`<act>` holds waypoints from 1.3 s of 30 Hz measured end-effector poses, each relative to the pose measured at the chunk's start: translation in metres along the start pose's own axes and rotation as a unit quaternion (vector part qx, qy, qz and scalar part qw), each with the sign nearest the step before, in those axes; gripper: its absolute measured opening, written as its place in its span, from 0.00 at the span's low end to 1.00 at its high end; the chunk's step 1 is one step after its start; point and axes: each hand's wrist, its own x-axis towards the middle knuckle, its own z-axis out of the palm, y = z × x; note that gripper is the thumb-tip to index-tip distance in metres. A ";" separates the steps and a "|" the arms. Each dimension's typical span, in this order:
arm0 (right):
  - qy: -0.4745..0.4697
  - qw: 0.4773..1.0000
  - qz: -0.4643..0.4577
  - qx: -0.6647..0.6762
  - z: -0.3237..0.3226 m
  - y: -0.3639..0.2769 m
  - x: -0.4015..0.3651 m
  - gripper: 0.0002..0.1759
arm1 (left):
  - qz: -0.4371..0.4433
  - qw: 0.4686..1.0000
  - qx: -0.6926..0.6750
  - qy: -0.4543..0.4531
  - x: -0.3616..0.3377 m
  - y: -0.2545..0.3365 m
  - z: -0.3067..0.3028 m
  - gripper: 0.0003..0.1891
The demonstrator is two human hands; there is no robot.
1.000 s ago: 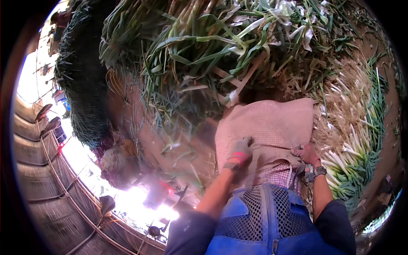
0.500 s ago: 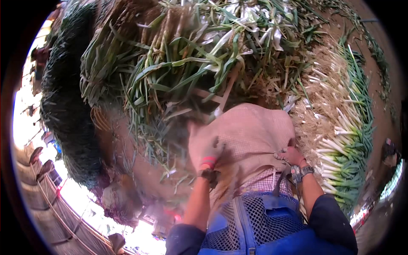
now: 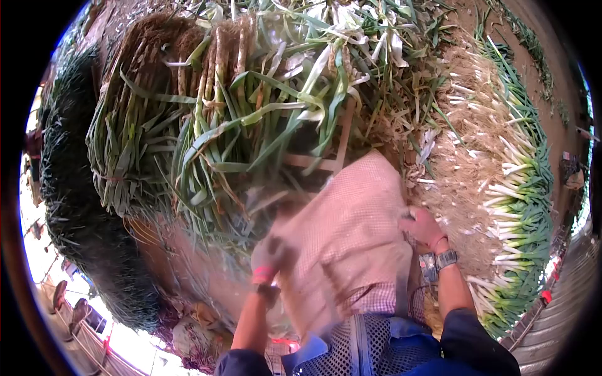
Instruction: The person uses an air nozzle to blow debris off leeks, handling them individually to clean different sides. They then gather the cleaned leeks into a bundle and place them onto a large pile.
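A pinkish woven sackcloth point(image 3: 351, 219) lies over my lap, raised to a peak at its far side and creased toward me. My right hand point(image 3: 426, 227), in a glove with a wide watch at the wrist, has its fingers curled on the cloth's right edge. At the cloth's left edge is my gloved left hand point(image 3: 269, 254), its fingers smeared by motion. Just beyond the cloth, a heap of untrimmed green onions point(image 3: 207, 119) spreads long leaves toward me, with a wooden frame point(image 3: 313, 161) partly showing beneath.
To the right runs a long row of cleaned green onions point(image 3: 517, 200), white ends facing inward, beside a strip of root trimmings point(image 3: 467, 163). Loose leaves and peelings point(image 3: 351, 25) cover the far side. A dark green stacked bank of onions point(image 3: 75, 188) curves along the left.
My left hand has moved left and toward me, from over the cloth to its edge. The cloth's far part now rises to a peak. My view has shifted somewhat.
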 end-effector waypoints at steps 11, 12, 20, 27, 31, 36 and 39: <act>0.140 0.742 -0.262 -0.601 0.065 -0.168 0.327 0.64 | 0.094 0.987 0.013 0.127 0.059 -0.057 -0.005 0.31; 0.161 0.750 -0.298 -0.568 0.069 -0.184 0.344 0.66 | 0.107 0.984 -0.007 0.142 0.061 -0.064 -0.002 0.31; 0.018 0.790 -0.336 -0.512 0.146 -0.250 0.397 0.66 | 0.203 0.929 -0.050 0.305 0.047 -0.089 0.042 0.35; 0.047 0.721 -0.290 -0.628 0.090 -0.132 0.326 0.64 | 0.191 0.902 -0.066 0.380 0.012 -0.096 0.074 0.36; 0.089 0.698 -0.322 -0.633 0.095 -0.097 0.317 0.37 | 0.220 0.893 -0.073 0.386 0.012 -0.101 0.071 0.34; 0.122 0.765 -0.309 -0.552 0.068 -0.121 0.319 0.14 | 0.233 0.884 -0.103 0.393 0.021 -0.104 0.067 0.35; 0.360 0.807 -0.318 -0.343 -0.036 -0.206 0.330 0.27 | 0.234 0.888 -0.093 0.385 0.022 -0.106 0.065 0.35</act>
